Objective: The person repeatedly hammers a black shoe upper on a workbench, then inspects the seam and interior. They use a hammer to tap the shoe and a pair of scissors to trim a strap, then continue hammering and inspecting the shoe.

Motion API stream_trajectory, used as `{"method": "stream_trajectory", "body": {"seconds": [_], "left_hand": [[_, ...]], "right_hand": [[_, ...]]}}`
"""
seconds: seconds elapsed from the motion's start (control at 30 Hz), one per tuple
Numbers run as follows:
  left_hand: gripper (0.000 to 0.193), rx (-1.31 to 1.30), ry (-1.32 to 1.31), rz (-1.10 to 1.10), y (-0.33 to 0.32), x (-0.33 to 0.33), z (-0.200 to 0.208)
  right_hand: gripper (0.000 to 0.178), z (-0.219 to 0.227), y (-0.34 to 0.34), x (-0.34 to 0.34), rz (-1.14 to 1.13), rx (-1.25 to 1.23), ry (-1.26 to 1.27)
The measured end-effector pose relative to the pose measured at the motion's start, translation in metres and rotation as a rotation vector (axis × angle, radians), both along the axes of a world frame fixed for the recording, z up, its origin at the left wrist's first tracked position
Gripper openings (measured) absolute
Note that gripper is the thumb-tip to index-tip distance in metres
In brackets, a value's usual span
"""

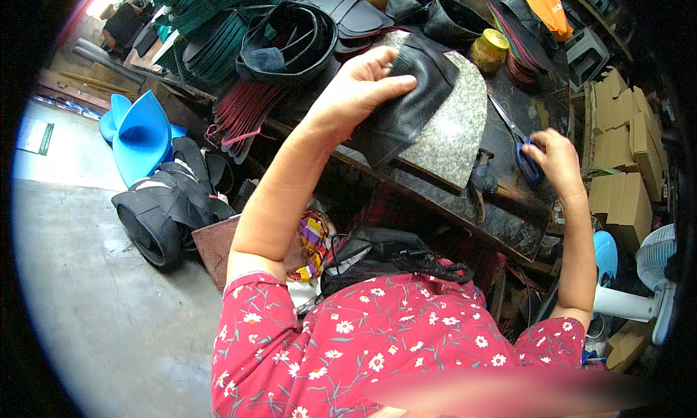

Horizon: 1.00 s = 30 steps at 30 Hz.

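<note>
My left hand (363,87) is closed on a black leather-like piece (417,102), thumb on top. The piece is curved and hangs partly over the near edge of a speckled stone slab (461,127). On the right, the fingers of my right hand (557,159) close on the dark blue handle of a pair of scissors (517,131). Their blades point away from me, toward the slab, low over the dark worktable (519,225). A hammer-like tool with a dark head (483,172) lies between the slab and the scissors.
Black tubs (288,44) and stacked dark sole-shaped sheets (352,11) crowd the table's far side, beside a yellow jar (489,50). Reddish sheets (247,113) hang over its left edge. Blue sheets (141,138) and black bundles (163,207) lie left; cardboard boxes (624,149) and a fan (655,262) stand right.
</note>
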<state>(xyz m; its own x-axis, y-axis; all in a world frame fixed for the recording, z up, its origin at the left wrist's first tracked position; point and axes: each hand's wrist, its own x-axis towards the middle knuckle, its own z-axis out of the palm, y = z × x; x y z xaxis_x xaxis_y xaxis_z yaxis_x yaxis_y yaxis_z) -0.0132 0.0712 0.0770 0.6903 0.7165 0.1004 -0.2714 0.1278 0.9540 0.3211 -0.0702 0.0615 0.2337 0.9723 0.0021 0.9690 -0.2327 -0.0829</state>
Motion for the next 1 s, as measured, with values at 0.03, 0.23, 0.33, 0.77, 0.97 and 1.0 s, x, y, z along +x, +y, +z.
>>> {"method": "stream_trajectory", "body": {"seconds": [0.03,0.23,0.33,0.77,0.97,1.0], "left_hand": [[0.028,0.003,0.083,-0.049,-0.005,-0.002,0.006],[0.035,0.800,0.513,-0.247,-0.035,-0.001,0.034],[0.043,1.309,0.602,0.279,-0.031,-0.001,0.037],[0.021,-0.108,-0.172,0.160,-0.063,0.047,-0.017],[0.026,0.251,-0.166,0.360,-0.015,0.033,0.036],[0.029,0.104,-0.122,0.317,-0.011,0.019,0.040]], "right_hand": [[0.031,0.009,0.003,-0.012,0.109,0.166,0.116],[0.042,0.045,0.025,-0.085,0.853,0.245,0.691],[0.028,0.045,0.024,-0.096,0.578,0.024,0.860],[0.028,-0.008,0.004,-0.105,0.358,0.168,1.591],[0.038,0.012,-0.019,-0.046,0.407,0.319,0.522],[0.040,0.011,-0.026,-0.034,0.383,0.168,0.361]]}}
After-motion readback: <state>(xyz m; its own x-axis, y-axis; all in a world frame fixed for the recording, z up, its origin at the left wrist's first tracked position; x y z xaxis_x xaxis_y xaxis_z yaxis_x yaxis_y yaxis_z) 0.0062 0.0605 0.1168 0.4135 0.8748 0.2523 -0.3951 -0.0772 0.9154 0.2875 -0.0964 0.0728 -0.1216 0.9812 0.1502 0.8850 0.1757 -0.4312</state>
